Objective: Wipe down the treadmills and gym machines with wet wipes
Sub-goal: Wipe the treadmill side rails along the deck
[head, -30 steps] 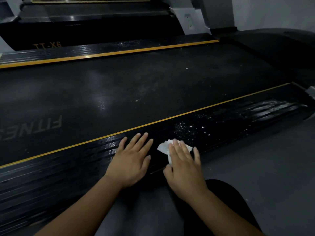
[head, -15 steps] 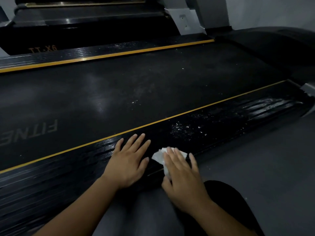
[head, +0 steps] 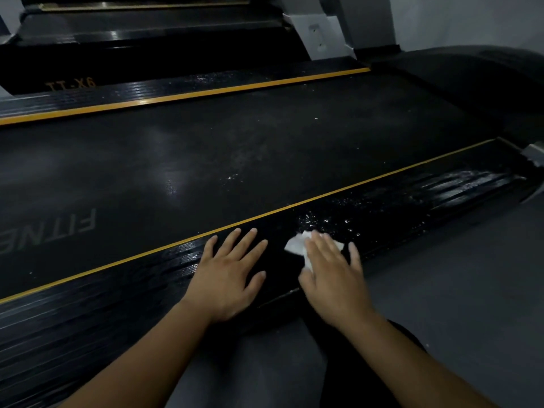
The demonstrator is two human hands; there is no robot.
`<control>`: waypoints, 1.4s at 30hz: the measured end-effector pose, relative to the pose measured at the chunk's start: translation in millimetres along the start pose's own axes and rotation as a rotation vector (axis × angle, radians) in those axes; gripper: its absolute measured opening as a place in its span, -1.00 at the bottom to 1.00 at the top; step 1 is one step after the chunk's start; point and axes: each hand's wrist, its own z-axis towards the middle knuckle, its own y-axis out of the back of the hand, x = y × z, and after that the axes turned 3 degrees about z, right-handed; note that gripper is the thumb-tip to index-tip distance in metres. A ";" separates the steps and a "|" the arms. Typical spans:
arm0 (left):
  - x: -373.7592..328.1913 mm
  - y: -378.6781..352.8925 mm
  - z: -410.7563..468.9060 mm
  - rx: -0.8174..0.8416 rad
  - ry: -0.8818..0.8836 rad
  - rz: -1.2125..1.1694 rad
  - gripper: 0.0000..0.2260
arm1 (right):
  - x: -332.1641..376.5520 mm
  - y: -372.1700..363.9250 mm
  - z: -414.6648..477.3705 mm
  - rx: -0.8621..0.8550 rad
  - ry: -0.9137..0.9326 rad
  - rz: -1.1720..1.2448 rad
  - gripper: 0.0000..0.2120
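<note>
gym | 2 treadmills side by side: near treadmill (head: 265, 148) w/ "FITNE.." belt, far treadmill (head: 147, 51) marked TT-X6 | grey floor (head: 456, 275)

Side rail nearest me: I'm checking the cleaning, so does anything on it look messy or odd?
Yes. White specks litter the rail just beyond the wipe under the right hand, and a whitish streaky smear marks its far right end. They stand out against the black surface.

Dim, cool-toned indoor light throughout. Smooth matte grey floor (head: 459, 290) across lower right, even in tone, darker toward far end. Plain pale grey painted wall (head: 471, 19) at upper right. Pale grey angled upright panel (head: 316, 33) at top centre, just left of wall, two small fixings on face.
</note>
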 end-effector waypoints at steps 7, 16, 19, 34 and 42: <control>5.6 -1.5 3.0 -0.030 -0.031 -0.069 -0.31 | 33.6 -17.2 -13.0 0.001 0.138 0.012 -0.32; 14.6 -3.4 12.5 -0.077 -0.065 -0.063 -0.36 | 45.8 -8.8 33.9 0.078 0.057 0.009 -0.13; 14.9 -3.1 12.9 -0.083 -0.069 -0.076 -0.36 | 37.1 -9.8 18.2 0.089 0.112 -0.020 -0.19; 12.1 -1.3 13.9 -0.092 -0.020 -0.064 -0.29 | 40.3 -2.7 59.7 0.083 0.027 -0.019 -0.34; 9.9 1.0 14.0 -0.077 -0.014 -0.035 -0.24 | 15.4 3.9 62.2 0.074 -0.021 -0.037 -0.35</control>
